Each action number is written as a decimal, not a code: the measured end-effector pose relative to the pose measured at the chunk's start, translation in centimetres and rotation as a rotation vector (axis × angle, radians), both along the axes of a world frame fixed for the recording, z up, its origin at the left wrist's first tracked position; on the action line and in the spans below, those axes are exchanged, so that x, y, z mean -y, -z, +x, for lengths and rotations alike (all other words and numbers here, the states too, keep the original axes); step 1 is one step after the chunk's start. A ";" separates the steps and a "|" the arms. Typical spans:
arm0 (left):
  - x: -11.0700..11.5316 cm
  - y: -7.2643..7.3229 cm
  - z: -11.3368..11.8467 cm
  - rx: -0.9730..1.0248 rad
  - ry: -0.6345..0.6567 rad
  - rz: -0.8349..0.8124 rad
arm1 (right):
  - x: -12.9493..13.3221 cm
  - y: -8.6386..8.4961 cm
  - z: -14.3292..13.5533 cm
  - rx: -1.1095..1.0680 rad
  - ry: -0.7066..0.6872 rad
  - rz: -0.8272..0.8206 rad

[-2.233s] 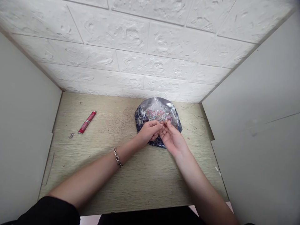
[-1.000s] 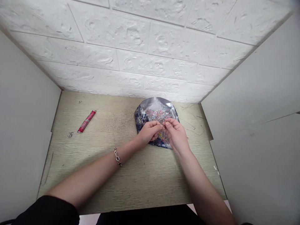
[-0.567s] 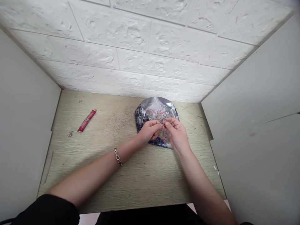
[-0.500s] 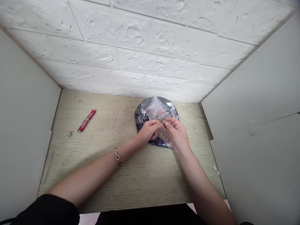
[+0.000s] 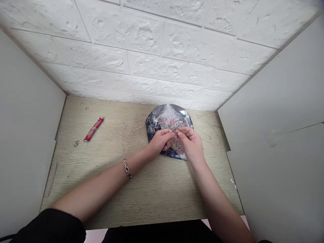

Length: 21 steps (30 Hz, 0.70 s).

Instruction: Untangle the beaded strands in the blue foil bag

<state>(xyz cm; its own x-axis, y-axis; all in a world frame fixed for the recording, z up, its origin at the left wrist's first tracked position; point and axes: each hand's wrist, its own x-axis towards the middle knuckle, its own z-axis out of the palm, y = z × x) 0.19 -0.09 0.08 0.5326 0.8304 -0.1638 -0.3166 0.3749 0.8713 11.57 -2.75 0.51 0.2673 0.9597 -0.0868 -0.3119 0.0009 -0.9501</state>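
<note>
The left hand (image 5: 162, 141) and right hand (image 5: 191, 144) hang side by side over a bag (image 5: 152, 124) that blocks the way down. Beyond the hands, a wall (image 5: 144, 62) closes the far side; panels (image 5: 273, 152) stand well apart to their left and right. The table (image 5: 152, 195) offers room between the forearms (image 5: 101, 189), nearer than the hands, and left of the left hand as far as a red tube (image 5: 94, 129).

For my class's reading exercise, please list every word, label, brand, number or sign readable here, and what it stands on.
None can be read clearly.
Bag: pale printed marks on its dark blue part, too small and blurred to read.
Red stick-shaped item: any print is too small to read.
</note>
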 end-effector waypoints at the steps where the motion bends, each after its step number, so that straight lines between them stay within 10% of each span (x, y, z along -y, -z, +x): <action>1: 0.0 0.0 0.0 0.001 0.002 -0.002 | 0.0 0.0 0.0 0.027 0.005 0.005; 21: -0.1 0.1 0.0 0.001 0.006 0.006 | 0.3 -0.3 -0.2 0.129 0.004 0.041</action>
